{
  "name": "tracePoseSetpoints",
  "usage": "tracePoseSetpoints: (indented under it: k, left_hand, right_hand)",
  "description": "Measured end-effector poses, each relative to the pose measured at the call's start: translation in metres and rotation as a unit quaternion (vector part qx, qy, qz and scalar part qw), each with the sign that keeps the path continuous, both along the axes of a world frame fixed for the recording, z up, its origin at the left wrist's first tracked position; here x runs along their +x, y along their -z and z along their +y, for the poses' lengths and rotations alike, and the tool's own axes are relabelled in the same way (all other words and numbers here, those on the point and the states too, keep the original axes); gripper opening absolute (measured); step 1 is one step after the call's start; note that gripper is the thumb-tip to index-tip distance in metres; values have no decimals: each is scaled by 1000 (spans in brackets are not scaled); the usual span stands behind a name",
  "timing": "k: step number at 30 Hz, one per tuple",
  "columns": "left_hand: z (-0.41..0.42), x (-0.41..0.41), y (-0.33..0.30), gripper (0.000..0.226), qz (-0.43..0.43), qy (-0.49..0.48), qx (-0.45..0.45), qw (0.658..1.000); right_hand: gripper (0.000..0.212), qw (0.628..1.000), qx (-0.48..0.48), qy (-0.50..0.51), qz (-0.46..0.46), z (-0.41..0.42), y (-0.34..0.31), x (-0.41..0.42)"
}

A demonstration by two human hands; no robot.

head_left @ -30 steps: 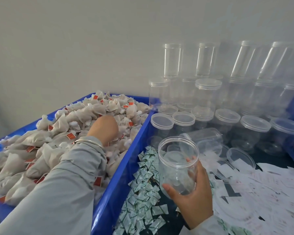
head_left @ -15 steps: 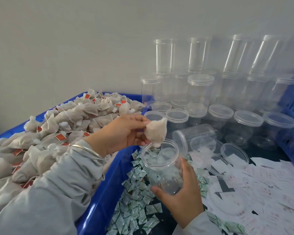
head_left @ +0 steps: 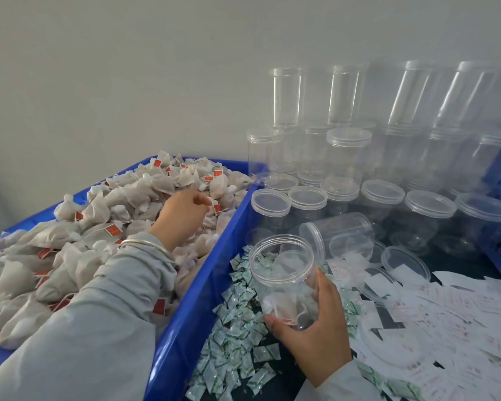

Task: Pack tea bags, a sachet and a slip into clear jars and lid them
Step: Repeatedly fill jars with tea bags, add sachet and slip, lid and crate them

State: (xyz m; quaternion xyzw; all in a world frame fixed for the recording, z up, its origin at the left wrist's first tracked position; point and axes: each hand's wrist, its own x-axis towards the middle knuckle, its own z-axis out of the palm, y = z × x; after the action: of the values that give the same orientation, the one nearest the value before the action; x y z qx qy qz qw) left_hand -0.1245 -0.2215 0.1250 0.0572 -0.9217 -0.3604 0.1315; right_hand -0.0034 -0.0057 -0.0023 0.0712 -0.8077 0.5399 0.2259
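The jar (head_left: 284,280), gripped by the right hand (head_left: 315,340) over the sachets (head_left: 235,328), now holds one tea bag (head_left: 281,306). The left hand (head_left: 182,215) has gone back into the bin (head_left: 203,290), fingers curled onto another bag; filling has barely begun.

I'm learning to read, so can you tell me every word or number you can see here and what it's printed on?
Nothing here can be read.
Tea bag tags: red with a pale mark, too small to read.
Sachets: green print, too blurred to read.
Paper slips: faint reddish print, too blurred to read.
Open jar in the right hand and the lidded jars: no label visible.
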Motion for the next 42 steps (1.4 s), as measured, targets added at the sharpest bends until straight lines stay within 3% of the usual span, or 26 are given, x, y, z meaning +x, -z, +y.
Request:
tracePoseSetpoints:
  k: [3,6,15,24,28,31,33,36,42]
  left_hand:
    - [-3,-6,20,33,-80,40,-168,982]
    - [-2,-8,36,38,-170,107,-281,938]
    - [-1,-13,43,44,-177,113,-318,924]
    - [0,-4,19,17,-43,68,-194,978]
    - [6,2,-4,3,8,29,12,999]
    - [11,12,-18,7,-38,77,268,960]
    - [16,21,-24,11,-73,150,358,919]
    - [22,31,-28,21,-112,260,387,877]
    - [32,44,-29,20,-197,370,330,846]
  right_hand:
    - [93,1000,-8,1,0,0,0,0]
    - [94,1000,-9,-3,0,0,0,0]
    - [97,1000,7,-7,8,3,0,-1]
    - [97,999,-22,-27,-8,3,3,-2]
    - [97,999,-20,-27,-11,3,2,-1]
    - [97,1000,-12,-26,-12,2,2,-1]
    - [97,1000,-11,-22,-12,2,3,-2]
    - [101,999,-15,-23,-19,2,4,-2]
    - [106,999,-7,-19,-32,2,3,-3]
